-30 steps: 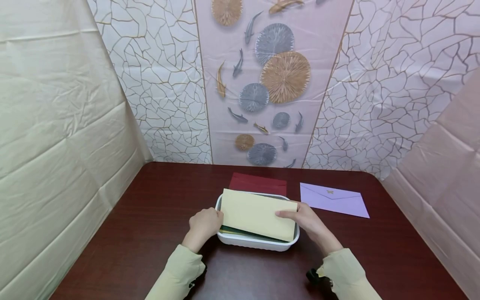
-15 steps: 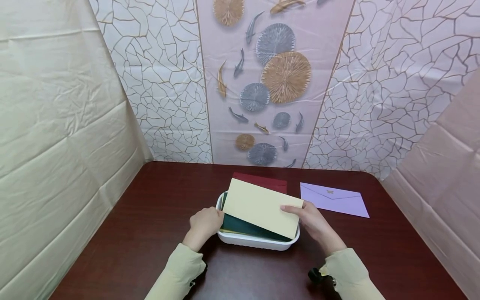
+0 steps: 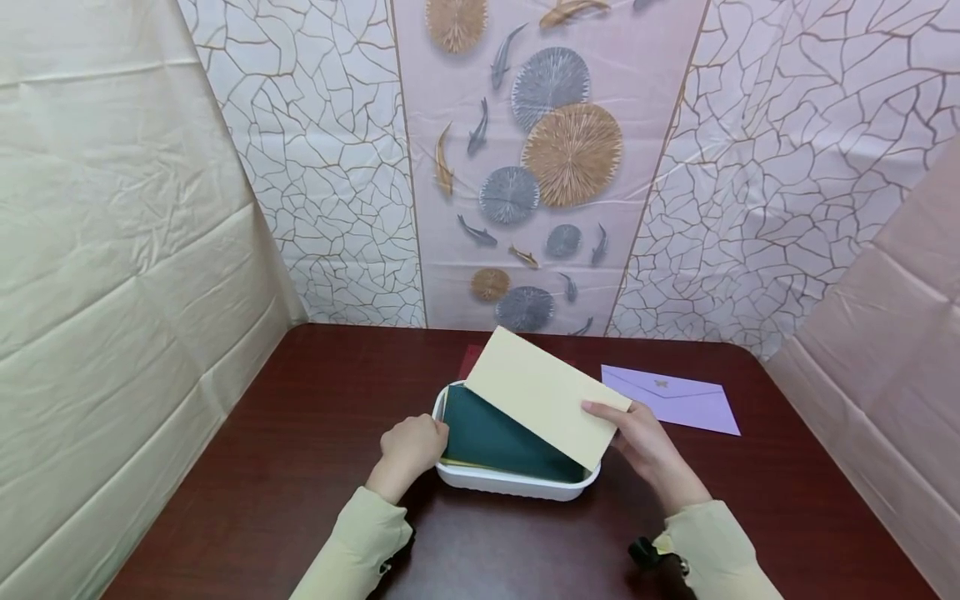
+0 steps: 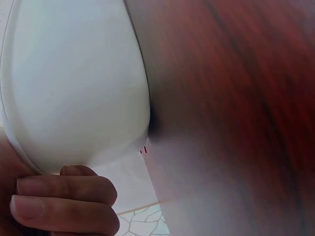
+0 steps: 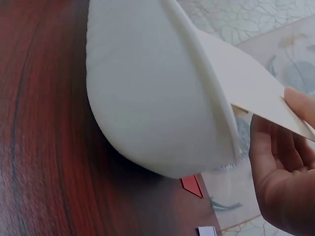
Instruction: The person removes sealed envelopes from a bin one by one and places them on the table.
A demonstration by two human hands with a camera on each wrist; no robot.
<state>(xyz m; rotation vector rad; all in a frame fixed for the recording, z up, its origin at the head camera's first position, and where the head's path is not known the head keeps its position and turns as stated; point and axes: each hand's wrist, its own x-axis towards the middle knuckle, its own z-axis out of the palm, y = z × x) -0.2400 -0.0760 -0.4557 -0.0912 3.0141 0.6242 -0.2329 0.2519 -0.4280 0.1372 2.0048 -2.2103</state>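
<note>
The right hand (image 3: pixel 647 446) pinches a cream envelope (image 3: pixel 546 396) by its 4 o'clock corner, tilted above the white tray (image 3: pixel 510 482). The left hand (image 3: pixel 408 446), fingers curled, grips the tray's 9 o'clock rim.

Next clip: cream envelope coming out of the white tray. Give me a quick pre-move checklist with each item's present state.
1. right hand pinches the cream envelope at its right end: ok.
2. Envelope tilted, upper end raised above the white tray: ok.
3. left hand grips the tray's left rim: ok.
4. dark green envelope lies flat in the tray, not dragged along: ok.
5. Whether the cream envelope's lower corner is free of the tray rim: cannot tell.
6. lilac envelope on the table, apart from the tray: ok.
</note>
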